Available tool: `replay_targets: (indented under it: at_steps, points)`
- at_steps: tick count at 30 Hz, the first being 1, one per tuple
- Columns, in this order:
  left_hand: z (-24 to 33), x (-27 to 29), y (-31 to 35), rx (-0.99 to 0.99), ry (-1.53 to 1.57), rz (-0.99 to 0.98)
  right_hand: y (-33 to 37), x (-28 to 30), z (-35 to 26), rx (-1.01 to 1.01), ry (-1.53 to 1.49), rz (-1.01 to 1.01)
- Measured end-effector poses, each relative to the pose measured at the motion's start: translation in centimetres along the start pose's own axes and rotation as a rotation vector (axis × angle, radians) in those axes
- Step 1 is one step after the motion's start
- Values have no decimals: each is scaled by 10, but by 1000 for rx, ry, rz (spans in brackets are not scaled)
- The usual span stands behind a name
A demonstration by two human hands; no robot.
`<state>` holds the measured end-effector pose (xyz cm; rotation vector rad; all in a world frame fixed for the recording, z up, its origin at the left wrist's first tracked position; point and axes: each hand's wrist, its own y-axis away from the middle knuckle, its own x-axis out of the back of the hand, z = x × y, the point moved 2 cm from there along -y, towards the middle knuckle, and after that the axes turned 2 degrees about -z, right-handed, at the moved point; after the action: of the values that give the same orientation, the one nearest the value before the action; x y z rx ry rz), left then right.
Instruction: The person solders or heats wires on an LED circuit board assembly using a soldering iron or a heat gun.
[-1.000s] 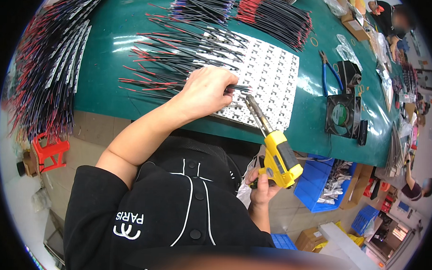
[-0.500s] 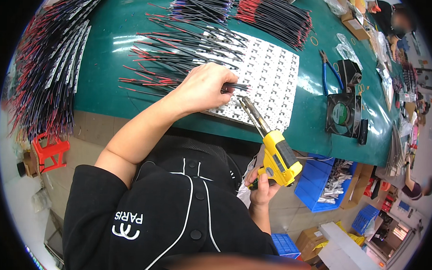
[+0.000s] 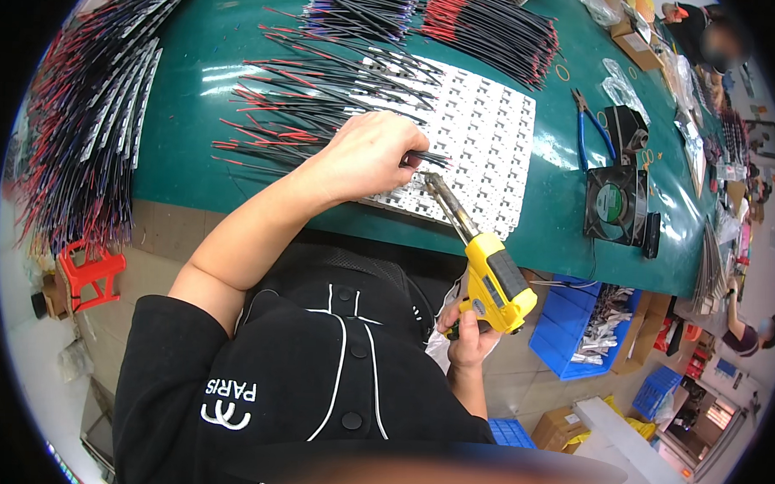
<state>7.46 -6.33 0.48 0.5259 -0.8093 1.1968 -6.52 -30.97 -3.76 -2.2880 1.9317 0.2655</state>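
My left hand (image 3: pixel 375 154) is closed on a few black wires (image 3: pixel 433 159), whose ends point right over a panel of white boards (image 3: pixel 485 134). In my right hand (image 3: pixel 469 343) is a yellow soldering gun (image 3: pixel 497 284) with a dark grip panel, my fingers wrapped round its handle. Its long metal nozzle slants up and left, with the tip (image 3: pixel 429 179) just below the wire ends. Whether the tip touches a board I cannot tell. Rows of black wires with red ends (image 3: pixel 281 102) reach left from the panel's left part.
Bundles of black wires with red ends (image 3: pixel 493 32) and purple ends (image 3: pixel 361 11) lie at the back. Finished-looking wired strips (image 3: pixel 101 121) pile up at the left. Blue-handled pliers (image 3: pixel 592 134) and a black fan (image 3: pixel 616 206) are at the right, above a blue bin (image 3: pixel 564 329).
The soldering gun has shifted slightly left, its tip now closer to my left hand. My left hand keeps hold of the wires and has barely moved.
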Motion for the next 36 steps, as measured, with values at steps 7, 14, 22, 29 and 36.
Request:
replay_targets:
  at_steps: [7,14,22,29,36]
  points:
    - [-2,-3,3,-30,-13,56,-3,5,-3,15,-78,15]
    - [1,-1,2,-23,-15,34,-1,-1,-2,10,-68,6]
    - [0,-1,2,-5,2,22,1,0,-1,38,-88,28]
    - [2,0,1,8,-12,-4,-1,-2,0,9,-65,9]
    - [0,-1,2,7,-15,13,-1,-1,-2,12,-47,43]
